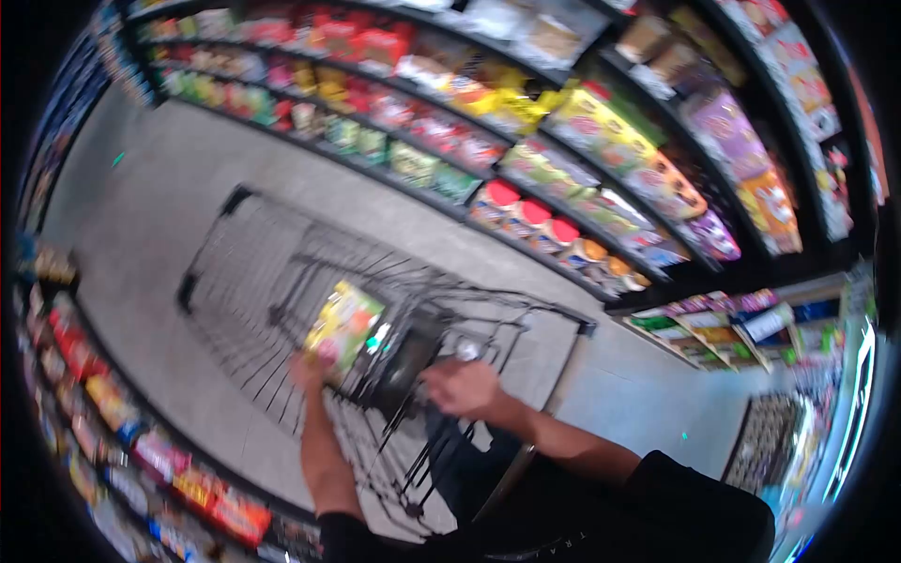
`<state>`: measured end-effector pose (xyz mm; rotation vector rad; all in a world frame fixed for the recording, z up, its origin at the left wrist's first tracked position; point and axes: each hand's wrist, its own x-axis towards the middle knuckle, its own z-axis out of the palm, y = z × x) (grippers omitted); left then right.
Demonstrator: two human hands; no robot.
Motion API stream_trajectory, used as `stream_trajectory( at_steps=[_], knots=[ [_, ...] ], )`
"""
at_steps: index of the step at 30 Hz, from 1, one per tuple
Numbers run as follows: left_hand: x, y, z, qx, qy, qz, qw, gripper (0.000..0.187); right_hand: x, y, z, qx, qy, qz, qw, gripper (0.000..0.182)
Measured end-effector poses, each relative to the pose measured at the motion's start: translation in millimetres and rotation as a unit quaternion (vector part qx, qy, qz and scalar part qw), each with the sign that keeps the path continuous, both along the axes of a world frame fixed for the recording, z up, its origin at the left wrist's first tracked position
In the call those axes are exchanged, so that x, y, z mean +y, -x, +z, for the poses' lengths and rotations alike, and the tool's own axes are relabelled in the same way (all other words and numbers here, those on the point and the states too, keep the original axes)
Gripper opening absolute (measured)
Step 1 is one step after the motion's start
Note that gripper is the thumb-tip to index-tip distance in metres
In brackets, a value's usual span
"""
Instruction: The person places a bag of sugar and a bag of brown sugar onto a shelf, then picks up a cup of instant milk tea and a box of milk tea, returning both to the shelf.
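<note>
My left hand [309, 369] is closed on the lower edge of a yellow and green snack packet [343, 327], which it holds over the shopping cart [246, 333]. The picture is blurred, so the print on the packet cannot be read. My right hand [462, 387] is curled above the handle end of the cart, beside a dark object [411, 361] in its child-seat area. Whether those fingers grip anything is hidden. A small shiny, whitish thing [467, 349] shows just beyond the right hand.
Shelves of colourful packets [413, 164] run along the far side of the aisle, with red-lidded jars [535, 214] on the lowest level. Another shelf row [178, 469] curves along the near left. Grey floor [141, 225] lies between them. More racks [723, 333] stand at the right.
</note>
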<state>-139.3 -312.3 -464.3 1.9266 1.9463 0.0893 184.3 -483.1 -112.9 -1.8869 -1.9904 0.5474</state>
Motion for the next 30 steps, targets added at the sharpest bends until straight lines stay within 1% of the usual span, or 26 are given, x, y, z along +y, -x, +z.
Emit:
stream_trajectory(
  at_steps=[1,2,3,4,5,6,7,9,10,11,13,14,15,17,18,19,21,22,23,25,26,27,29,30],
  knots=[
    [18,-19,36,0.158,0.098,-0.120,0.975,0.064,0,0,-3,0.002,-0.019,-0.001,1.000,0.021],
    [31,-11,20,0.141,0.128,-0.181,0.965,0.080,0,-1,-1,0.021,-0.042,-0.010,0.999,0.020],
    [31,-7,15,-0.056,0.079,-0.015,0.995,0.105,0,-1,2,0.045,-0.065,-0.017,0.997,0.020],
    [41,14,-24,-0.157,0.073,-0.029,0.985,0.107,0,-2,4,0.045,-0.041,-0.020,0.998,0.019],
    [53,19,-59,-0.255,0.070,-0.038,0.964,0.111,1,-2,6,0.047,-0.017,-0.020,0.999,0.018],
    [58,5,-32,-0.320,0.191,0.022,0.928,0.101,2,-1,8,0.063,-0.021,-0.018,0.998,0.017],
    [64,-7,12,-0.369,0.310,0.084,0.872,0.091,2,-2,5,0.055,-0.014,-0.034,0.998,0.017],
    [86,19,-35,-0.379,0.413,0.017,0.828,0.075,2,-4,0,0.061,-0.012,-0.003,0.998,0.018],
    [83,16,-31,-0.359,0.391,0.045,0.846,0.068,3,-4,3,0.057,0.004,0.000,0.998,0.019],
    [86,12,-26,-0.355,0.398,0.041,0.845,0.068,2,-5,1,0.058,0.008,-0.007,0.998,0.019],
    [91,14,-30,-0.360,0.438,-0.012,0.824,0.071,2,-4,-1,0.076,0.017,-0.006,0.997,0.019],
    [91,14,-33,-0.297,0.395,-0.036,0.869,0.074,3,-4,0,0.078,0.016,-0.010,0.997,0.019],
    [91,7,-21,-0.295,0.395,-0.041,0.869,0.074,3,-5,2,0.084,0.017,-0.012,0.996,0.015],
    [88,-14,18,-0.213,0.423,-0.038,0.880,0.073,4,-5,5,0.092,0.014,-0.020,0.995,0.013],
    [85,14,-16,-0.376,0.416,-0.081,0.824,0.066,5,-6,6,0.092,0.017,-0.017,0.995,0.013],
    [82,8,-14,-0.373,0.417,-0.085,0.825,0.066,6,-7,7,0.091,0.021,-0.015,0.996,0.013],
    [73,-5,-6,-0.272,0.363,-0.100,0.886,0.059,6,-7,7,0.087,0.015,-0.017,0.996,0.013],
    [72,-4,-14,-0.306,0.362,-0.053,0.879,0.055,5,-7,6,0.083,0.013,-0.014,0.996,0.014],
    [72,0,-21,-0.302,0.363,-0.056,0.880,0.055,5,-6,4,0.086,0.012,-0.018,0.996,0.014],
    [60,-9,-8,-0.204,0.292,-0.014,0.934,0.062,2,-3,2,0.050,0.023,-0.020,0.998,0.014],
    [61,-32,32,-0.232,0.386,-0.017,0.893,0.076,2,-2,1,0.053,0.020,-0.023,0.998,0.014],
    [55,-35,38,-0.229,0.383,-0.022,0.894,0.076,1,-2,0,0.056,0.024,-0.019,0.998,0.014],
    [47,-39,46,-0.239,0.319,-0.039,0.916,0.076,1,-3,-2,0.058,0.021,-0.021,0.998,0.015],
    [46,-51,65,-0.241,0.349,-0.034,0.905,0.070,1,-1,-5,0.064,0.039,-0.015,0.997,0.016]
  ],
)
